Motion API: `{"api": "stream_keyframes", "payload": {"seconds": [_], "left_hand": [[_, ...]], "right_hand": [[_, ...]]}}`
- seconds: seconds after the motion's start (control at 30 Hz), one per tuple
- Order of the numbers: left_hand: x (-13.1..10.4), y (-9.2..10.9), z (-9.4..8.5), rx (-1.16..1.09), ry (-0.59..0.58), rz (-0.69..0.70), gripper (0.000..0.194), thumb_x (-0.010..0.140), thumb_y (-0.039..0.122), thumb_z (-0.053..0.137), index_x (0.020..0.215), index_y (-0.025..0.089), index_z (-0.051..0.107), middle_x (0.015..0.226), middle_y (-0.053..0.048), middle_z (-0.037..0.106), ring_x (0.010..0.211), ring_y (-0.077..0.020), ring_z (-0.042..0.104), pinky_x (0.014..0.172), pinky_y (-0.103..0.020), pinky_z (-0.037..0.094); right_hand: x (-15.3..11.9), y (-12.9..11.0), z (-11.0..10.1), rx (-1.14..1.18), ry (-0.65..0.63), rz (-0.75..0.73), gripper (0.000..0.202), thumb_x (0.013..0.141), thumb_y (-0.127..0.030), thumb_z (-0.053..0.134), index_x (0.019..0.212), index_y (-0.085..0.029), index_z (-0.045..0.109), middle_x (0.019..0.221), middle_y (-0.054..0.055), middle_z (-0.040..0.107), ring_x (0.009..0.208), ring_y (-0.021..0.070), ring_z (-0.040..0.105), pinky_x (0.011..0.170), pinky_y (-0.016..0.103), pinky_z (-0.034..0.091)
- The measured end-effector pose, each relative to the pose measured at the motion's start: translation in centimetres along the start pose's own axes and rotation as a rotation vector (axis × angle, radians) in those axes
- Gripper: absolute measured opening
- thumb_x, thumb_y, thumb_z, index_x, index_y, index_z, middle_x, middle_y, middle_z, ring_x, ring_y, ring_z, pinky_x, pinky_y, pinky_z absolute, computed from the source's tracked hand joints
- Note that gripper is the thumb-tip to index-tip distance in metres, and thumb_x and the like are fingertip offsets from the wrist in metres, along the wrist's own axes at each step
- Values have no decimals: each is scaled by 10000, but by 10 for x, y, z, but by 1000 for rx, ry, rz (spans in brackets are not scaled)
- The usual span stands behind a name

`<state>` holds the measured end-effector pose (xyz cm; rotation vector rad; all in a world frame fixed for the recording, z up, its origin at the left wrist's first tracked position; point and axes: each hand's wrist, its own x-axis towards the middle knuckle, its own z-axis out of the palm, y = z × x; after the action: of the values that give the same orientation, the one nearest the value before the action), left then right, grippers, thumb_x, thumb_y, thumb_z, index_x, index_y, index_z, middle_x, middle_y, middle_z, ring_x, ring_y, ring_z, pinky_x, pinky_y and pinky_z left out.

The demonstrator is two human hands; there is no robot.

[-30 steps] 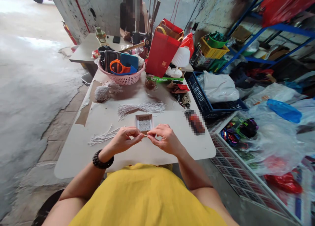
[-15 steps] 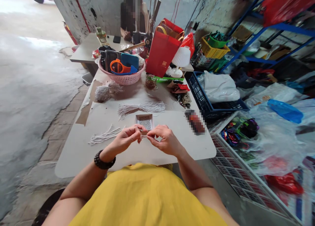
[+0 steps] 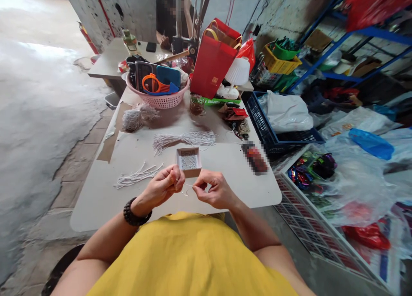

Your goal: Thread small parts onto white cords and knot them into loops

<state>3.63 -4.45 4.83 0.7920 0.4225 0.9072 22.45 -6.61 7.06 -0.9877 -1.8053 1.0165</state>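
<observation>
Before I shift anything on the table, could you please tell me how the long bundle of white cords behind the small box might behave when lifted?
The bundle of white cords would probably sag, since its thin strands bend and fan out. It looks fairly light, being only slender strands. Loose ends may trail, as some already splay sideways.

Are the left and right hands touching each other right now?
Apart. The head view shows a strip of tabletop between the left hand and right hand, with a thin pale strand spanning the gap.
</observation>
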Motion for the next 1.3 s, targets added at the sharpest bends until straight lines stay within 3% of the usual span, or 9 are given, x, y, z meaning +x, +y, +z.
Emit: {"api": "stream_keyframes", "payload": {"seconds": [0.13,0.23,0.37,0.5,0.63,0.73,0.87,1.1,1.3], "left_hand": [[2,3,-7,46,21,12,450,840,511,656,640,164,453,585,35,465,472,-51,286,457,-192,246],[6,4,-14,239,84,53,400,850,487,656,685,155,507,748,-23,606,527,-57,388,503,-202,324],[6,3,-21,434,127,83,335,850,440,672,1067,202,579,1188,-108,633,529,-36,415,498,-207,361],[1,2,-20,544,16,25,484,819,369,719,1241,219,537,1161,-130,643,546,-46,439,499,-202,395],[-3,3,-14,707,177,256,308,802,268,736,1070,229,589,1218,-93,588,534,-23,400,508,-197,414],[-6,7,-9,1016,174,370,63,847,259,679,867,201,663,1189,-81,591,530,-29,404,514,-215,423],[-7,8,-7,1387,188,548,119,829,270,702,944,239,709,1162,-84,589,784,-135,598,636,-268,506],[-5,1,-8,1546,289,702,128,812,349,727,843,229,696,1125,-68,615,648,-108,567,602,-272,498],[-4,2,-14,1501,303,706,189,727,393,792,658,255,684,1046,-62,652,815,-196,595,723,-326,500]], "right_hand": [[1,4,0,-38,8,-23,99,819,-180,619,725,-185,650,636,-11,597,561,92,516,542,220,436],[3,9,1,-174,48,-124,85,864,-213,614,805,-189,671,665,0,649,600,108,548,610,249,455],[4,12,3,-410,136,-245,78,873,-189,601,820,-199,657,659,-13,669,627,117,572,689,278,444],[4,13,5,-574,164,-304,77,880,-190,589,848,-196,658,701,-3,690,656,125,587,706,289,424],[5,12,4,-689,205,-368,93,890,-216,582,837,-191,654,669,-3,673,645,132,575,692,296,407],[6,11,3,-721,219,-390,99,894,-221,576,836,-188,650,652,-10,662,631,129,570,690,297,401],[6,9,3,-734,204,-383,105,895,-217,569,832,-186,646,642,-12,653,626,128,574,695,300,401],[6,9,4,-697,194,-372,92,879,-205,573,828,-184,645,652,-8,657,632,131,585,696,303,405],[4,7,0,-585,159,-294,73,862,-199,584,826,-198,647,651,-13,664,622,126,600,688,302,406]]}}
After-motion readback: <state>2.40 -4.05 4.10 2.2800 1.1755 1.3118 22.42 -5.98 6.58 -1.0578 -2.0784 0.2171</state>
